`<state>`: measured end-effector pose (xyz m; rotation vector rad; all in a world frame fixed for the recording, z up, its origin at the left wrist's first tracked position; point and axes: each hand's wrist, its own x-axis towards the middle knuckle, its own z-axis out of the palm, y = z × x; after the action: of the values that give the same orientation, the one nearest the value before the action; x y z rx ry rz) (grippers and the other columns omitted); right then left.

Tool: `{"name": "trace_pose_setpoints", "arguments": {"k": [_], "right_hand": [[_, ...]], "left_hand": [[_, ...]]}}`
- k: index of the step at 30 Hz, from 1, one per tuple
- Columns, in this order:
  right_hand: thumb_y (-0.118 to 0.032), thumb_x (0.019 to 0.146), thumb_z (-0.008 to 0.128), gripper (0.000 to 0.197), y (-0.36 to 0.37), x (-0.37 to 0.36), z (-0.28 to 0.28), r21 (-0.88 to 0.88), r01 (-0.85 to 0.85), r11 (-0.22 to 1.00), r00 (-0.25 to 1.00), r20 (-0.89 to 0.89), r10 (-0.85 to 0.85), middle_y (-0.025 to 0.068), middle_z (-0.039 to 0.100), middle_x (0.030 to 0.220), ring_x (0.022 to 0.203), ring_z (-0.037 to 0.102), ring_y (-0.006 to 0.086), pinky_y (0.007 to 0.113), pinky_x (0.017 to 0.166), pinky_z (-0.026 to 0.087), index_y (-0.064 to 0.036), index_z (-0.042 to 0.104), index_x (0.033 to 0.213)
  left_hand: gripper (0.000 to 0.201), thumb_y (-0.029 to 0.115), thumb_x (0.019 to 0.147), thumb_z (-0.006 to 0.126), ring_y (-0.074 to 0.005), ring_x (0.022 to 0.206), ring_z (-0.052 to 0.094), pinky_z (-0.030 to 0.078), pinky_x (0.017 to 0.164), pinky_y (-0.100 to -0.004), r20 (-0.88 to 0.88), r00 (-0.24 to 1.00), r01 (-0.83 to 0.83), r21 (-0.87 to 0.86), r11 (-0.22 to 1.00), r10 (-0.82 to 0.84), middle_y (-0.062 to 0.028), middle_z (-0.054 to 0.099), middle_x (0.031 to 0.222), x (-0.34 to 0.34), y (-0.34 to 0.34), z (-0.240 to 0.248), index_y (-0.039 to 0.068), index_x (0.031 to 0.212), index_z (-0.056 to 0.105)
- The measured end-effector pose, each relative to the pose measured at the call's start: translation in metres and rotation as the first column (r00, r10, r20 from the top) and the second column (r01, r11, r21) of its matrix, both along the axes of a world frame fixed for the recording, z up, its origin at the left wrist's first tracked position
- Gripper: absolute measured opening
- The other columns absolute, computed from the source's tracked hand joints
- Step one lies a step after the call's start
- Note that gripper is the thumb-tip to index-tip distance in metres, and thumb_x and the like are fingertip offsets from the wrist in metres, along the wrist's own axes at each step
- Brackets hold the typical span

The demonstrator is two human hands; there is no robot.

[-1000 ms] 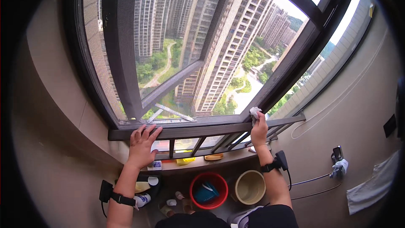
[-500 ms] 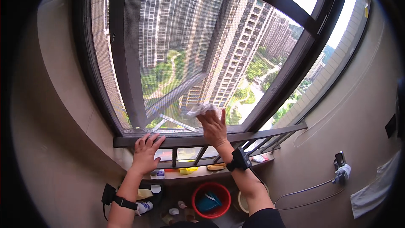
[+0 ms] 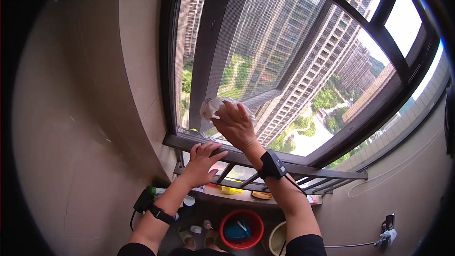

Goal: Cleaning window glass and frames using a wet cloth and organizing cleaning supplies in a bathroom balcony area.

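Observation:
A crumpled white cloth lies against the lower left part of the mesh window screen. My right hand presses it there, with the palm toward the screen and the fingers pointing up and left. Part of the cloth is hidden behind the hand. Lower down, my left hand rests on the dark metal railing with its fingers spread and nothing in them. Beyond the mesh, a dark-framed window sash stands tilted outward.
Below the railing, a ledge holds a yellow item and other small things. On the floor stand a red bucket with a blue-green item inside and a cream bucket. A tiled wall rises on the left. A hose runs at the lower right.
My right hand has moved the cloth leftward and up across the screen. The left hand stays on the railing. My view has turned to the left.

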<state>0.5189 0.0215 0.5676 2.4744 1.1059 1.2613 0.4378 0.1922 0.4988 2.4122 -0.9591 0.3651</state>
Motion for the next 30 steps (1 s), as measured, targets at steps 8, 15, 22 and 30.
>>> {"name": "trace_pose_setpoints", "arguments": {"k": [8,15,22,30], "right_hand": [[-0.011,0.081,0.056,0.039,0.058,0.007,0.107,0.513,0.009,0.858,0.958,0.241,-0.154,-0.0057,0.055,0.126,0.127,0.042,0.0201,0.04,0.113,0.013,-0.0256,0.061,0.117],[-0.011,0.087,0.044,0.04,0.002,0.019,-0.054,-0.253,-0.314,0.915,0.901,-0.383,0.204,0.0037,0.055,0.126,0.119,0.049,0.0151,0.028,0.108,0.029,-0.0106,0.052,0.127],[-0.014,0.086,0.048,0.031,0.062,0.029,0.041,-0.313,-0.268,0.911,0.955,0.034,0.293,-0.0015,0.053,0.126,0.124,0.042,0.0132,0.037,0.115,0.017,-0.0146,0.057,0.116],[-0.011,0.093,0.039,0.037,-0.122,-0.01,-0.027,-0.466,-0.342,0.816,0.642,-0.75,-0.159,0.0124,0.048,0.13,0.127,0.042,0.0238,0.033,0.107,0.032,-0.0102,0.044,0.129]], "left_hand": [[0.034,0.007,0.071,0.064,-0.0274,0.118,0.041,0.027,0.099,-0.0413,-0.127,0.975,-0.213,-0.306,0.928,0.182,-0.0018,0.053,0.122,-0.081,0.025,-0.044,0.02,0.102,0.066],[0.024,0.003,0.074,0.061,-0.0257,0.112,0.048,0.036,0.097,-0.0406,-0.312,0.948,-0.064,-0.371,0.926,-0.059,-0.0026,0.059,0.112,-0.109,0.046,-0.072,0.015,0.095,0.067],[0.02,0.0,0.077,0.058,-0.0281,0.091,0.06,0.047,0.083,-0.0363,-0.462,0.875,-0.35,-0.395,0.85,0.145,-0.0088,0.064,0.093,-0.136,0.081,-0.107,0.009,0.093,0.066],[0.021,0.001,0.078,0.059,-0.0286,0.091,0.06,0.048,0.081,-0.0343,-0.522,0.853,-0.199,-0.359,0.912,-0.019,-0.0107,0.065,0.094,-0.134,0.073,-0.098,0.007,0.097,0.066]]}}
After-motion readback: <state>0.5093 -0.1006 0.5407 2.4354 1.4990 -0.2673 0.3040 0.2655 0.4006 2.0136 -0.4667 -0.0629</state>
